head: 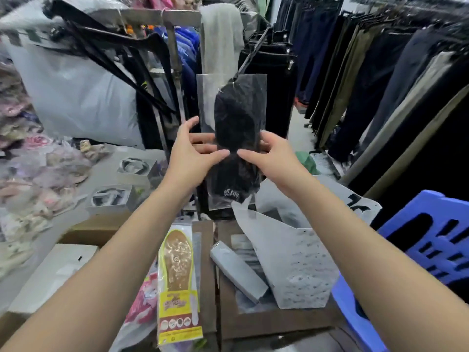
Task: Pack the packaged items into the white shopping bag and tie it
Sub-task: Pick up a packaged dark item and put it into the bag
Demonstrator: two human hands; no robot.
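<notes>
I hold a clear plastic sleeve with a black garment [237, 123] upright in front of me, at its middle. My left hand [193, 151] pinches its left edge and my right hand [269, 153] pinches its right edge, thumbs nearly meeting. Below it, the white shopping bag [294, 265] lies crumpled on a brown cardboard box [253, 323]. A yellow pack with a brown insole [177, 280] lies on the box's left part. A flat grey packaged item [237, 270] rests beside the bag.
A blue plastic stool [429, 252] stands at the right. Racks of dark trousers [380, 80] hang at the far right. A metal rack post [175, 59] rises behind the sleeve. Bagged goods [38, 179] pile at the left, with white boxes [55, 273] below.
</notes>
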